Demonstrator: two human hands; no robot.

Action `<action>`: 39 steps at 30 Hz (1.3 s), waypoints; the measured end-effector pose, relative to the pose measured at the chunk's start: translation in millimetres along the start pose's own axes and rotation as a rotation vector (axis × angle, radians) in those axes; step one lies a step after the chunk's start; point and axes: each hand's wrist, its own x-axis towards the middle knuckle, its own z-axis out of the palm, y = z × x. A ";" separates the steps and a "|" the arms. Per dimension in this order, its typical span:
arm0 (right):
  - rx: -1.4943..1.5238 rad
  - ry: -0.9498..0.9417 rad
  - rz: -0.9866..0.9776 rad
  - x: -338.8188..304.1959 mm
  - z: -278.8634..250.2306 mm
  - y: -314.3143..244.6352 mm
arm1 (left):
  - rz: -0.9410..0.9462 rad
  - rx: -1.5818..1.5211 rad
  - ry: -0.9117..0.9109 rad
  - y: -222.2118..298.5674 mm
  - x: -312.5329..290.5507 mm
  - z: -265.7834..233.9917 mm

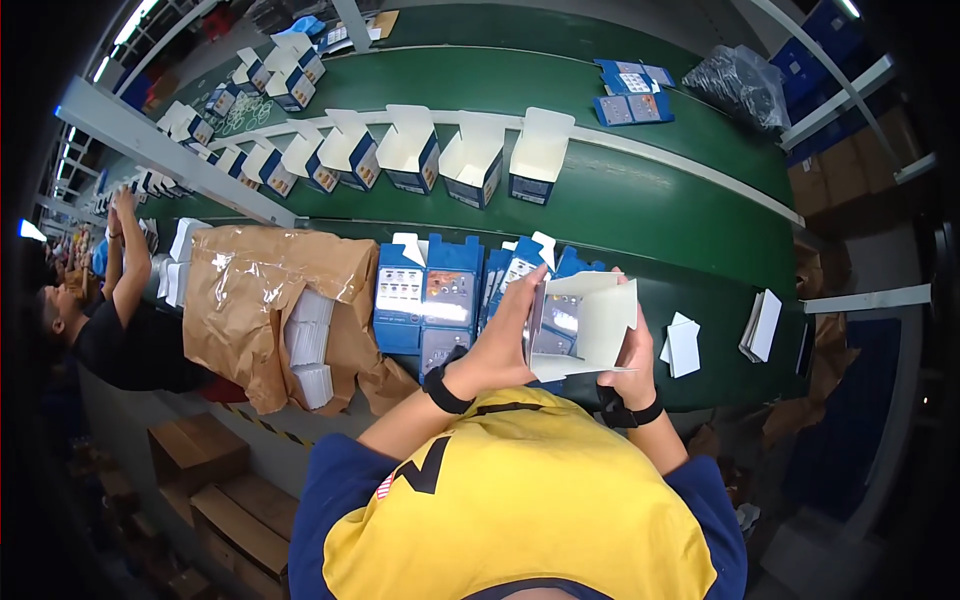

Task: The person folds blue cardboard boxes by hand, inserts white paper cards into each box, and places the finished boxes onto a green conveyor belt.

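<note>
Between my two hands is a small carton (605,325), white inside, its open end turned toward me. My left hand (502,335) grips its left side, and my right hand (636,358) holds the right side, with most of the fingers hidden behind it. A black band circles each wrist. Left of the carton lie flat blue printed carton blanks (450,290) in overlapping piles. To the right, some white cards (682,346) rest on the green table, with a thicker stack of white cards (760,326) farther right.
A torn brown paper package (250,300) of white folded sheets sits at left. Beyond, open blue-and-white cartons (408,150) stand in a row along a white rail (650,152). Flat blanks (632,95) and a clear plastic bag (738,88) lie far right. A co-worker (125,300) stands at left.
</note>
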 end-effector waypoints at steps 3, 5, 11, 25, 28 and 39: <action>-0.010 -0.031 0.033 4.8 3.5 -16.9 | 0.151 0.049 -0.018 -1.4 8.8 -7.5; -0.047 -0.030 0.093 8.8 5.4 -26.6 | 0.155 0.052 -0.007 3.2 10.8 -10.5; 0.098 0.031 0.188 0.1 12.3 -36.7 | 0.167 0.030 0.111 25.1 23.8 -15.4; 0.686 0.094 -0.057 9.3 16.2 -41.4 | 0.472 0.086 0.009 24.0 26.1 5.9; 0.228 0.078 -0.025 7.8 2.6 -31.5 | 0.436 -0.038 -0.014 22.5 30.0 0.4; -0.263 -0.171 -0.309 20.1 -20.4 -17.2 | 0.340 0.045 -0.119 15.2 32.1 0.3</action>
